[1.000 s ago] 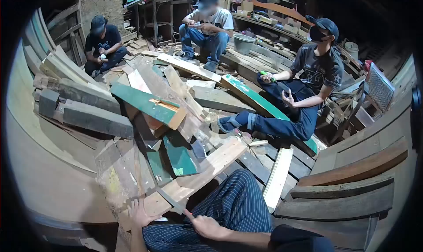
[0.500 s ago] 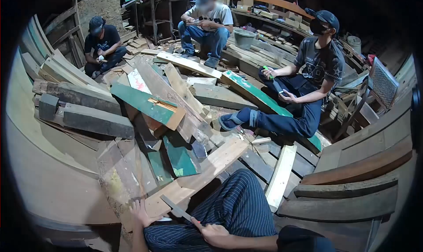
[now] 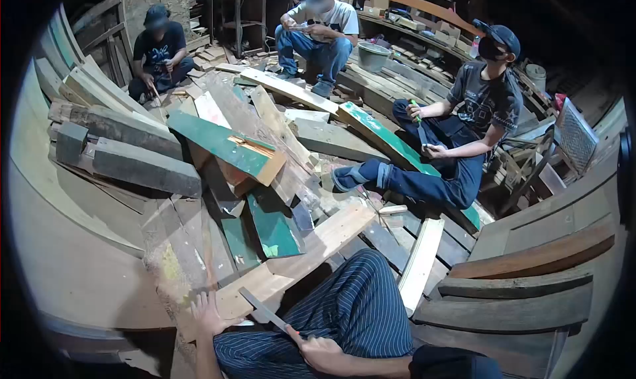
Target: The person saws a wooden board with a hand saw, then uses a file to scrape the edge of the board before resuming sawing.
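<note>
My left hand [image 3: 208, 318] lies against the near end of a long pale wooden board [image 3: 318, 244], fingers stretched out and spread. The board slants away from my lap toward the middle of the floor. My right hand [image 3: 320, 352] is closed around the reddish handle of a flat-bladed metal tool [image 3: 264, 308]. Its long straight blade has a squared tip, which overlaps the board's near edge just right of my left hand. My striped trouser leg [image 3: 344, 306] is bent beside the board.
Green-painted offcuts [image 3: 275, 226] and a splintered green plank [image 3: 218, 144] pile beyond the board. A pale plank [image 3: 422, 263] lies right of my knee. One person [image 3: 487, 101] sits at right holding a green-handled tool; others sit farther back [image 3: 318, 31] and at left [image 3: 159, 51].
My view has shifted slightly. My hands and the flat-bladed tool keep nearly the same place at the board. The person at far left has raised their head and moved their hands.
</note>
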A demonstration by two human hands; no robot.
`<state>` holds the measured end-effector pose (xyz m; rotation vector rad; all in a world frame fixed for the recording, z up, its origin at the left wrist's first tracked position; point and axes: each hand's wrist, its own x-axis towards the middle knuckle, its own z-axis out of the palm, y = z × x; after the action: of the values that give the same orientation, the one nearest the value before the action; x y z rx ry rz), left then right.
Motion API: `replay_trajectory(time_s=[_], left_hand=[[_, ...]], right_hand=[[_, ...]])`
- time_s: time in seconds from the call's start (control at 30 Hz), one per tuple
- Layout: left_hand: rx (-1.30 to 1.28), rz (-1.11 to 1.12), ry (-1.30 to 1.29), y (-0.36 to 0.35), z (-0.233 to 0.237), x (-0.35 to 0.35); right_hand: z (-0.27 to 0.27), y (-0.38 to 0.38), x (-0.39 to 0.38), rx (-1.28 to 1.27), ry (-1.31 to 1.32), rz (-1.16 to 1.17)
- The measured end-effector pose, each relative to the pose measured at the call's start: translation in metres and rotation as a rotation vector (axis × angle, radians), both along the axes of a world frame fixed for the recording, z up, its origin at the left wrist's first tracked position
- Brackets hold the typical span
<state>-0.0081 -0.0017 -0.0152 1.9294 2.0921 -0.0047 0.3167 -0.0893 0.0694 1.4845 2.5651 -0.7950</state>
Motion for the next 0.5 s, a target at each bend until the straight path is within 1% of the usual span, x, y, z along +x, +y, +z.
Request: replay_trajectory(time_s=[0.1, 0.13, 0.17, 0.23, 0.27, 0.33, 0.37, 0.43, 0.47, 0.5], left_hand=[[-0.075, 0.043, -0.11, 0.003, 0.015, 0.005], [-0.028, 0.014, -0.044, 0.002, 0.008, 0.003], [-0.035, 0.013, -0.048, 0.0, 0.002, -0.001], [-0.044, 0.01, -0.052, 0.002, 0.012, 0.003], [-0.038, -0.014, -0.007, 0.001, 0.009, 0.002], [0.018, -0.02, 0.033, -0.001, -0.008, -0.004], [0.048, -0.024, 0.049, -0.002, -0.016, -0.006], [-0.017, -0.007, -0.014, 0.0, 0.004, 0.001], [-0.05, 0.004, -0.049, 0.002, 0.015, 0.005], [-0.078, 0.008, -0.053, 0.005, 0.024, 0.007]], right_hand=[[-0.007, -0.001, -0.009, -0.031, 0.1, -0.05], [-0.013, 0.005, -0.021, -0.032, 0.119, -0.057], [-0.021, 0.013, -0.03, -0.012, 0.157, -0.064], [-0.041, 0.038, -0.046, 0.033, 0.241, -0.08], [-0.052, 0.049, -0.056, 0.072, 0.294, -0.083], [-0.066, 0.064, -0.066, 0.144, 0.391, -0.092], [-0.067, 0.063, -0.065, 0.112, 0.341, -0.095], [-0.058, 0.059, -0.066, 0.051, 0.243, -0.101], [-0.057, 0.05, -0.061, 0.071, 0.17, -0.081], [-0.049, 0.042, -0.051, 0.025, 0.168, -0.061]])
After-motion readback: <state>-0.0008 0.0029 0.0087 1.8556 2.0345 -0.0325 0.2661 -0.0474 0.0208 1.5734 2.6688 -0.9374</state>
